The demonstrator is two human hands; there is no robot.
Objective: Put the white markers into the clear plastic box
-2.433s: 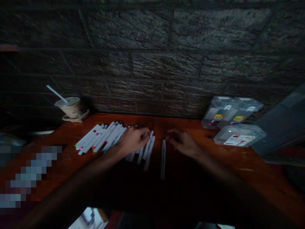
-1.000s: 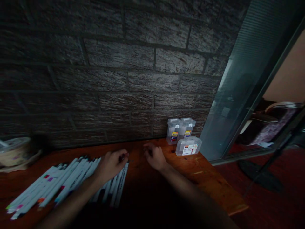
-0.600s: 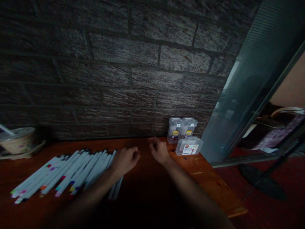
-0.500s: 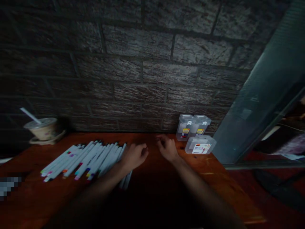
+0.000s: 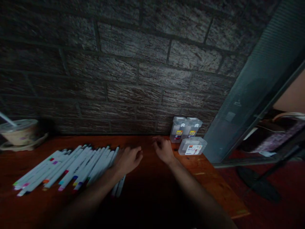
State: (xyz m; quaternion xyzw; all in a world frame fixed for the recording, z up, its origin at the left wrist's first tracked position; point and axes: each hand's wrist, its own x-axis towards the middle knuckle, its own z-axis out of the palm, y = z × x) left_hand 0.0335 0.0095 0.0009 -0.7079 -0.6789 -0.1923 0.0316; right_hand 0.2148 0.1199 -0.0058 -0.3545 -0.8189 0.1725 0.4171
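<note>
Several white markers (image 5: 78, 162) with coloured end bands lie slanted side by side on the wooden table (image 5: 214, 190). My left hand (image 5: 128, 159) lies over the right end of this row, its fingers loosely curled with a dark gap beside the thumb. Nothing shows in it, though its underside is hidden. Below its wrist the lower ends of a few markers stick out. My right hand (image 5: 164, 151) is held apart from the markers, left of the clear plastic cases. Its index finger and thumb are spread, and no object is visible between them.
Two upright clear cases (image 5: 182, 128) with yellow labels stand near the wall at right. A flatter clear case (image 5: 192, 147) stands before them. A drink cup (image 5: 20, 135) with a straw sits on a coaster at far left. A brick wall (image 5: 133, 70) closes off the back.
The single marker that lay apart near my right hand is no longer visible there. My left hand has gone from holding a marker to loosely curled. The camera view has turned rightward.
</note>
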